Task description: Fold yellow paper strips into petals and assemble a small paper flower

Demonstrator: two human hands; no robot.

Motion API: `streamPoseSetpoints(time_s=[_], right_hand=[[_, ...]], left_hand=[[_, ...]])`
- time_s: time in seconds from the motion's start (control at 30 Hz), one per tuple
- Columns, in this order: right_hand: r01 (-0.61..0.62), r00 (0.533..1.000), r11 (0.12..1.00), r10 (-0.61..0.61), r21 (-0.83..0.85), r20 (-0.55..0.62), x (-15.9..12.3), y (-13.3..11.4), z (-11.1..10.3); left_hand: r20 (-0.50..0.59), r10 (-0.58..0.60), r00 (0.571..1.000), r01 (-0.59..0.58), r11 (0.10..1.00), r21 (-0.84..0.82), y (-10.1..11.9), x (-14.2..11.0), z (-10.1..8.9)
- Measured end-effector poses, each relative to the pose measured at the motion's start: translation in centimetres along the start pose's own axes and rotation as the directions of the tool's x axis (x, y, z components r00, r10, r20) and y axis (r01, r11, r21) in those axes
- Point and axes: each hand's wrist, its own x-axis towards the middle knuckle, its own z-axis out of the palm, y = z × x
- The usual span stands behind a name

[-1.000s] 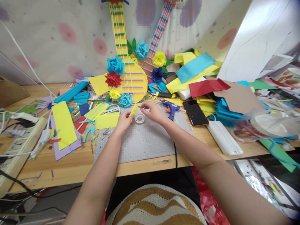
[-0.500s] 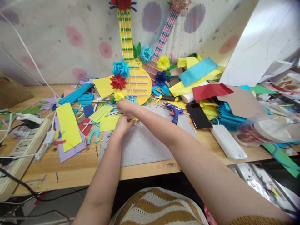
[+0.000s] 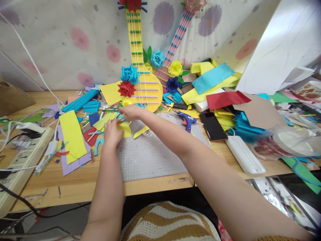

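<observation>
My left hand [image 3: 112, 132] rests with bent, slightly parted fingers on the left part of a yellow paper piece [image 3: 125, 129], at the back left of the grey cutting mat [image 3: 152, 157]. Just beyond it, my right hand [image 3: 129, 112] reaches across with closed fingers, beside a slim silvery metal tool [image 3: 122, 118]. Most of that tool is hidden, and what my right fingers hold is unclear. Right of the left hand, a narrow yellow paper strip [image 3: 141, 132] lies on the mat by a clear round template [image 3: 147, 133].
A yellow paper guitar [image 3: 150, 87] with paper flowers leans at the back. Rightward are a blue glue gun [image 3: 187, 121], a black phone [image 3: 213, 125] and a white power bank-like box [image 3: 245, 154]. Paper scraps surround the mat; a power strip [image 3: 27, 160] lies far left.
My left hand has moved left, off the narrow yellow strip and onto the yellow paper piece. The strip now lies free on the mat. My right hand has shifted slightly left.
</observation>
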Motion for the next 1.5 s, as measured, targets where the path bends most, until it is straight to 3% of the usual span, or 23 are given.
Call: streamPoseSetpoints(time_s=[0.23, 0.47, 0.57, 0.67, 0.8, 0.87, 0.97, 1.03, 1.17, 1.33, 1.5], right_hand=[[0.008, 1.000, 0.996, -0.010, 0.084, 0.016, -1.0, -0.2, -0.3], [-0.033, 0.999, 0.994, 0.036, 0.102, -0.035, -1.2, 0.1, 0.8], [-0.078, 0.994, 0.994, 0.083, 0.070, -0.066, -1.4, 0.0, 1.5], [-0.092, 0.995, 0.996, 0.093, 0.018, -0.023, -1.7, -0.3, 1.9], [-0.096, 0.995, 0.995, 0.095, -0.029, -0.033, -2.2, -0.4, 2.1], [-0.106, 0.993, 0.994, 0.103, -0.039, -0.061, -2.3, -0.4, 2.2], [-0.121, 0.990, 0.992, 0.118, -0.041, -0.074, -2.4, -0.4, 2.6], [-0.128, 0.989, 0.991, 0.125, -0.040, -0.079, -2.3, -0.4, 2.7], [-0.110, 0.990, 0.993, 0.105, -0.052, -0.092, -2.4, -0.2, 2.6], [-0.117, 0.987, 0.991, 0.109, -0.060, -0.116, -3.8, 1.2, 1.1], [-0.190, 0.964, 0.982, 0.188, 0.003, -0.188, -8.0, 3.6, -0.2]], left_hand=[[-0.021, -0.044, 0.999, 0.045, 0.997, 0.063, 0.6, -0.1, 0.3], [-0.023, 0.023, 0.999, -0.023, 1.000, -0.016, 0.4, -0.1, -0.6], [0.026, -0.004, 1.000, 0.007, 0.994, -0.113, -0.1, -0.1, -0.9], [0.057, -0.052, 0.997, 0.066, 0.954, -0.292, -1.2, 0.5, -1.2], [0.222, -0.082, 0.972, 0.199, 0.790, -0.580, -3.0, 2.6, -2.9], [0.325, -0.096, 0.941, 0.287, 0.736, -0.614, -3.8, 4.1, -4.1], [0.410, -0.148, 0.900, 0.364, 0.773, -0.520, -4.6, 6.4, -5.0], [0.402, -0.151, 0.903, 0.334, 0.835, -0.437, -5.0, 7.7, -4.6], [0.354, -0.129, 0.926, 0.181, 0.976, -0.118, -5.5, 9.2, -2.8], [0.355, -0.120, 0.927, 0.078, 0.988, 0.133, -4.8, 8.8, -2.1], [0.291, -0.102, 0.951, 0.031, 0.970, 0.239, -4.2, 7.7, -2.3]])
